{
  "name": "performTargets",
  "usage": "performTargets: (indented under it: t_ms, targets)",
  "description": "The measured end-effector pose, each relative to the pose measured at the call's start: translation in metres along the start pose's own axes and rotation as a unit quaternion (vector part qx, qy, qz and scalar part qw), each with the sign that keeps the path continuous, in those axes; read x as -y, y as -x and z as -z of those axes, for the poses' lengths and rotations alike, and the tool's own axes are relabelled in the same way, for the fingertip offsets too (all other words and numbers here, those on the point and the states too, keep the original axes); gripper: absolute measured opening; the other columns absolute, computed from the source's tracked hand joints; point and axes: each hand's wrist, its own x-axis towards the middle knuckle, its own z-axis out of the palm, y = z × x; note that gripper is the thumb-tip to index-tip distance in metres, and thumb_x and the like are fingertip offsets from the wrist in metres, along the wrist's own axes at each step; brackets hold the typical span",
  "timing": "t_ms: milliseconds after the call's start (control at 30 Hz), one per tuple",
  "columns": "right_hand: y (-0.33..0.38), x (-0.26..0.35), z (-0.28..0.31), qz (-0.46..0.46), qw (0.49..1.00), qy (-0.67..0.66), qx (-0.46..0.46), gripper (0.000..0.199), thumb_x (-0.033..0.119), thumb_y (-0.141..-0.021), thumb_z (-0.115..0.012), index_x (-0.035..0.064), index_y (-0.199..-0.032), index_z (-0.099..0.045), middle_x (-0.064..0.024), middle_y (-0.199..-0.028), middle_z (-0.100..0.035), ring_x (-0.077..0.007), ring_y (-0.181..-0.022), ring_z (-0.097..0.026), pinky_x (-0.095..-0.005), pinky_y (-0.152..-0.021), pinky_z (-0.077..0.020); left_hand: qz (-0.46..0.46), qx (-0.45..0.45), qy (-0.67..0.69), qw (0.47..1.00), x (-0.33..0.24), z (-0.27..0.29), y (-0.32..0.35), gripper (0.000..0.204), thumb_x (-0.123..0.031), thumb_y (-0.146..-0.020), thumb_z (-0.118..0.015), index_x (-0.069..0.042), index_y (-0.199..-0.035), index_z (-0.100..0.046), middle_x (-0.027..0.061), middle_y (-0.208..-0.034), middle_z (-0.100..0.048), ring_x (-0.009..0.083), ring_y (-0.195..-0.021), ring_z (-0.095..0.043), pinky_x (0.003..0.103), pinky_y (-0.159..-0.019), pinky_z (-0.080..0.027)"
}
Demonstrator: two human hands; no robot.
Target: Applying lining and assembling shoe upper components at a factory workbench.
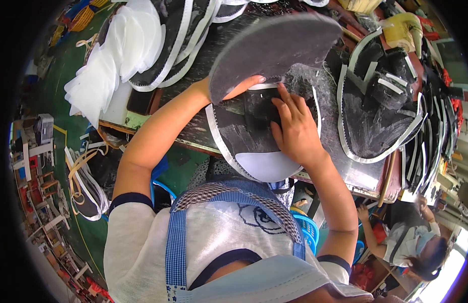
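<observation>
A black fabric piece [249, 123] with white-edged sides, shaped like an opened shoe upper, lies on the worktable in front of me. A smooth pale half-moon insert [266, 166] sits at its near rounded end. Over its far part a large dark flap [274, 48] stands raised and slightly blurred. My left hand [241, 87] reaches under this flap; one stretched digit shows beside a short white strip [263, 86], and the other fingers are hidden. With fingers extended, my right hand [297, 118] presses on the piece, its index fingertip beside the strip.
Fanned translucent white half-moon sheets [125, 48] and white-edged black pieces [176, 55] lie at left. Another black piece [375, 111] lies right, beside a hanging stack [433, 141]. A yellow tape roll [400, 31] stands far right. A person [413, 242] works at lower right.
</observation>
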Motion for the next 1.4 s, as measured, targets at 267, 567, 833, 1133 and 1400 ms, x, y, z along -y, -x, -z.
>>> performTargets:
  t_ms: [267,567,833,1133,1400]
  targets:
    - [0.013,-0.008,-0.020,0.079,0.993,0.065,-0.057,0.049,0.011,-0.083,-0.061,0.0016,-0.131,-0.054,-0.0188,-0.137,-0.051,-0.0357,-0.126,-0.049,-0.0436,-0.107,-0.0403,0.048,0.122,0.136,0.982,-0.023,0.011,-0.014,0.026,0.000,-0.079,-0.063,-0.002,-0.104,-0.065,0.0139,-0.091,-0.066,0.0284,-0.089,-0.066,0.036,-0.077,-0.050]
    - [0.041,0.000,0.057,-0.415,0.661,-0.608,-0.146,0.044,0.036,-0.101,-0.050,-0.0028,-0.116,-0.062,-0.0099,-0.099,-0.070,-0.0182,-0.076,-0.067,-0.0296,-0.067,-0.0537,-0.168,0.103,-0.331,0.923,-0.042,0.004,0.023,0.041,-0.009,-0.079,-0.057,0.000,-0.119,-0.063,0.0044,-0.111,-0.067,0.0189,-0.094,-0.063,0.031,-0.079,-0.055]
    - [0.088,0.011,0.025,-0.377,0.782,-0.493,-0.054,0.041,0.014,-0.092,-0.068,-0.0046,-0.123,-0.049,-0.0129,-0.101,-0.069,-0.0148,-0.082,-0.068,-0.0221,-0.067,-0.0551,-0.126,0.253,-0.492,0.823,-0.065,0.002,0.016,0.056,-0.007,-0.081,-0.058,0.003,-0.135,-0.050,0.0176,-0.140,-0.052,0.0228,-0.116,-0.061,0.029,-0.088,-0.055]
    - [0.077,0.007,0.048,-0.321,0.944,-0.045,0.064,0.057,0.023,-0.071,-0.085,-0.0002,-0.111,-0.052,-0.0070,-0.072,-0.062,-0.0236,-0.056,-0.057,-0.0338,-0.052,-0.0444,-0.016,0.177,-0.424,0.888,-0.088,-0.024,0.053,0.068,-0.035,-0.091,-0.059,0.011,-0.138,-0.041,0.0274,-0.146,-0.039,0.0400,-0.133,-0.042,0.047,-0.113,-0.031]
    - [-0.004,0.019,0.005,0.022,0.997,-0.033,0.072,0.084,0.054,-0.089,-0.057,-0.0025,-0.147,-0.033,-0.0211,-0.153,-0.033,-0.0324,-0.146,-0.026,-0.0482,-0.119,-0.0162,-0.025,0.114,-0.344,0.932,-0.085,-0.031,0.073,0.054,-0.024,-0.092,-0.057,0.011,-0.132,-0.047,0.0268,-0.141,-0.044,0.0386,-0.135,-0.041,0.050,-0.116,-0.026]
